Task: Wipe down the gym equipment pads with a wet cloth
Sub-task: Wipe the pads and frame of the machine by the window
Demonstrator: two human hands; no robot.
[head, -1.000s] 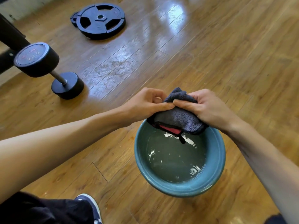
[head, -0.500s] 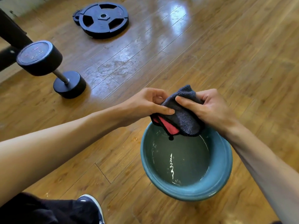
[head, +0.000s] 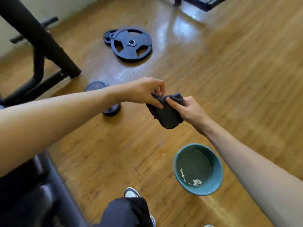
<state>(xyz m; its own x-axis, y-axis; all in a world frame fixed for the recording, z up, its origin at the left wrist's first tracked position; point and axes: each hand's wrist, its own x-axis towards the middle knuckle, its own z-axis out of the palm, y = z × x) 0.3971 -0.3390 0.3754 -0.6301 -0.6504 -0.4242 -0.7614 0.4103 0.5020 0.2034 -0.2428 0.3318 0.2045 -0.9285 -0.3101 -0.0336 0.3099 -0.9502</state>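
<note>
Left hand (head: 142,91): thumb and curled fingers pinch the left end of the cloth (head: 167,114). Right hand (head: 188,110): fingers wrapped round the right end, thumb laid across the top. The cloth is held in the air between the two hands. It is dark grey and folded, with a red strip along its left edge, and its lower part hangs below the fingers.

Below the right hand, on the person's side and just left of the right forearm: teal basin (head: 201,190) on the wooden floor (head: 229,79), holding shallow water with glints on the surface. It is well apart from the cloth.

Under the left wrist: black dumbbell (head: 111,110) on the floor, partly hidden by the forearm.

Well beyond the left hand: large black weight plate (head: 131,45) lying flat, overlapping a smaller plate (head: 107,37) on its left.

Far left of the left hand: black tubular frame (head: 41,38), one leg planted on the floor.

Beneath the left forearm, at the near left: dark pad (head: 24,194), blurred.

Nearest the person, below both hands: knee in dark trousers (head: 124,213) and a shoe (head: 131,193).
</note>
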